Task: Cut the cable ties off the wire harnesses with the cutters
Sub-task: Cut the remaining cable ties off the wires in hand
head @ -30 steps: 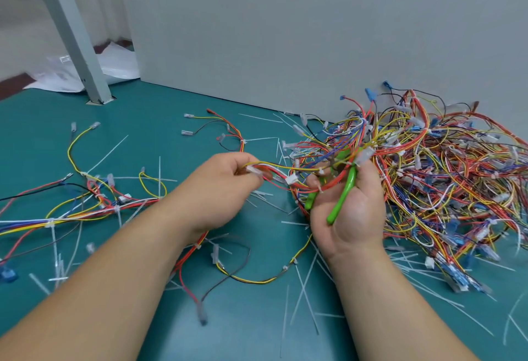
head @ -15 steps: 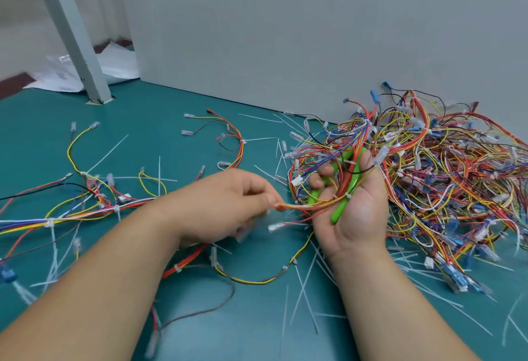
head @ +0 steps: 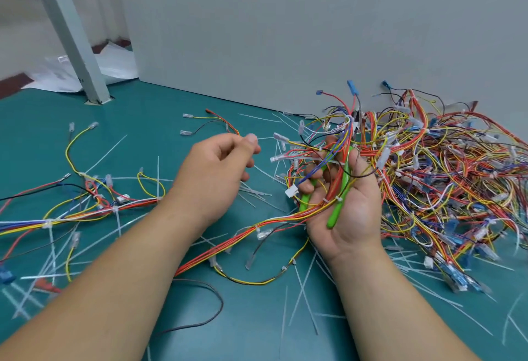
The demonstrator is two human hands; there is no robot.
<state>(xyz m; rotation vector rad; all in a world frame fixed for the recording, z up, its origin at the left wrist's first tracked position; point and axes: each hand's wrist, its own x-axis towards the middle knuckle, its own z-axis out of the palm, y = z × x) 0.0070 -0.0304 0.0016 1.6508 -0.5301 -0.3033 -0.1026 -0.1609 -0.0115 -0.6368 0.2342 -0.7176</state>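
Right hand point(head: 347, 212): we are seeing it palm up, fingers curling round the green-handled cutters point(head: 335, 213) and a wire harness point(head: 281, 217).
Left hand point(head: 218, 173): we are finding it raised alongside, fingers curled; we cannot tell whether it is pinching anything.
Harness: trailing left from the palm across the bench point(head: 257, 320).
Pile point(head: 445, 172): tangled harnesses are lying behind the right hand.
Cut ties point(head: 303, 285): lying scattered.

A tangled pile of wire harnesses point(head: 428, 177) lies along the surface's point(head: 160, 120) right side against the back panel point(head: 285, 32). Separate harnesses point(head: 71, 215) lie near the left edge, with cut cable ties point(head: 158, 174) strewn between.
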